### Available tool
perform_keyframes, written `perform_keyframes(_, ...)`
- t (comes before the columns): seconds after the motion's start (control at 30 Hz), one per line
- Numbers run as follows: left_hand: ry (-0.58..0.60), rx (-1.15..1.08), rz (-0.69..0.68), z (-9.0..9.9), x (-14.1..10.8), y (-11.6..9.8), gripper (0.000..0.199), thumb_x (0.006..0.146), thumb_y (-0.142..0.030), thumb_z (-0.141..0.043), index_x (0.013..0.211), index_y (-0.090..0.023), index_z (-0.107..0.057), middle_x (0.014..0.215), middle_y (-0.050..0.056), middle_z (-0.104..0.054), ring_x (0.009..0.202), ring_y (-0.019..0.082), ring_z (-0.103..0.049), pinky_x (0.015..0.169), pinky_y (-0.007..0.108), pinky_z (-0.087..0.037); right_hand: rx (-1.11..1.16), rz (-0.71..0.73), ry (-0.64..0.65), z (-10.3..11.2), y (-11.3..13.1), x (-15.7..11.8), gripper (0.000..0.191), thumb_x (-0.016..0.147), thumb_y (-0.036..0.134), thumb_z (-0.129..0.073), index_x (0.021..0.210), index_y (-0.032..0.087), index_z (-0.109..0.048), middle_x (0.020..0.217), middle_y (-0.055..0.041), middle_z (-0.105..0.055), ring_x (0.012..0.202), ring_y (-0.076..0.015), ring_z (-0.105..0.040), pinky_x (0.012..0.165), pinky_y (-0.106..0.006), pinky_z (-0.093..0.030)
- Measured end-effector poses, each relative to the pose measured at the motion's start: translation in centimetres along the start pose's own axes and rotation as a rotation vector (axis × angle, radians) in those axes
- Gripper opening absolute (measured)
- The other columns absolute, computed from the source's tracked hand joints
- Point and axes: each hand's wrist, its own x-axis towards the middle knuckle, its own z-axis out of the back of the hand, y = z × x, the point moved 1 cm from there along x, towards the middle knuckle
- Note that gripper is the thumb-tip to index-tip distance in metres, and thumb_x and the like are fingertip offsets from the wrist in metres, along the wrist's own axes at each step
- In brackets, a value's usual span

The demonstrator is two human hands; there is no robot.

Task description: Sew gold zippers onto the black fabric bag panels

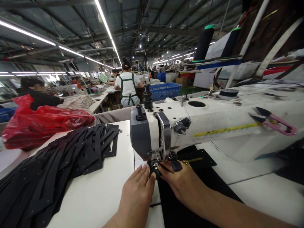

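My left hand (137, 193) lies on the white sewing table just left of the presser foot (155, 164). Its fingers are stretched out, with fingertips and thumb against the dark material at the needle. My right hand (182, 180) rests on a black fabric panel (180, 209) right of the needle, fingers bent and pressed to the work. The machine head and foot hide some of its fingertips. Behind that wrist, another part of the black work shows a narrow gold-coloured strip (196, 159). The white sewing machine (213, 123) stands directly over both hands.
Many black slotted strips (66, 161) lie overlapping on the left of the table, beside a red plastic bag (47, 123). Pink-handled thread snips (273, 122) rest against the machine arm. Thread cones (203, 42) stand above. A seated co-worker (128, 85) is ahead, near a blue basket (166, 91).
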Motion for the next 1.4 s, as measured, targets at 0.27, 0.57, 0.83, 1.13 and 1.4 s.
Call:
perform_keyframes(0.27, 0.015, 0.007, -0.023, 0.32, 0.17, 0.13, 0.037, 0.091, -0.008, -0.029, 0.092, -0.011, -0.065, 0.096, 0.013, -0.069, 0.090, 0.023, -0.066, 0.078, 0.041, -0.056, -0.039, 0.016, -0.041, -0.33, -0.27, 0.16, 0.030, 0.081, 0.004, -0.043, 0.104, 0.016, -0.060, 0.098, -0.0083, -0.065, 0.090, -0.0220, -0.059, 0.081, -0.034, -0.048)
perform_keyframes(0.57, 0.021, 0.051, -0.045, 0.26, -0.01, 0.16, 0.035, 0.090, -0.007, -0.030, 0.092, -0.011, -0.064, 0.096, 0.013, -0.069, 0.089, 0.023, -0.066, 0.077, 0.040, -0.056, -0.043, 0.012, 0.026, -0.29, -0.46, 0.16, 0.031, 0.084, 0.006, -0.042, 0.108, 0.017, -0.058, 0.100, -0.0077, -0.063, 0.094, -0.0208, -0.056, 0.083, -0.033, -0.046)
perform_keyframes(0.83, 0.024, 0.071, -0.038, 0.31, 0.27, -0.11, 0.036, 0.091, -0.008, -0.029, 0.092, -0.011, -0.065, 0.095, 0.012, -0.069, 0.089, 0.022, -0.066, 0.079, 0.038, -0.056, -0.078, 0.031, 0.011, -0.20, -0.45, 0.04, 0.032, 0.083, 0.006, -0.041, 0.109, 0.015, -0.058, 0.100, -0.0099, -0.063, 0.096, -0.0223, -0.057, 0.084, -0.035, -0.046)
perform_keyframes(1.13, 0.036, 0.039, -0.048, 0.23, 0.23, 0.23, 0.035, 0.091, -0.009, -0.030, 0.093, -0.011, -0.065, 0.097, 0.013, -0.069, 0.089, 0.023, -0.066, 0.079, 0.040, -0.056, -0.045, -0.007, 0.027, -0.15, -0.36, 0.04, 0.028, 0.082, 0.005, -0.043, 0.101, 0.016, -0.061, 0.099, -0.0084, -0.064, 0.090, -0.0213, -0.058, 0.081, -0.033, -0.048)
perform_keyframes(1.4, -0.005, -0.014, -0.031, -0.05, 0.33, 0.43, 0.032, 0.092, -0.010, -0.033, 0.090, -0.012, -0.065, 0.093, 0.011, -0.070, 0.088, 0.021, -0.066, 0.081, 0.037, -0.055, -0.105, 0.014, 0.040, -0.69, -0.66, -0.12, 0.038, 0.083, 0.004, -0.040, 0.114, 0.019, -0.055, 0.104, -0.0058, -0.063, 0.097, -0.0189, -0.056, 0.088, -0.032, -0.044)
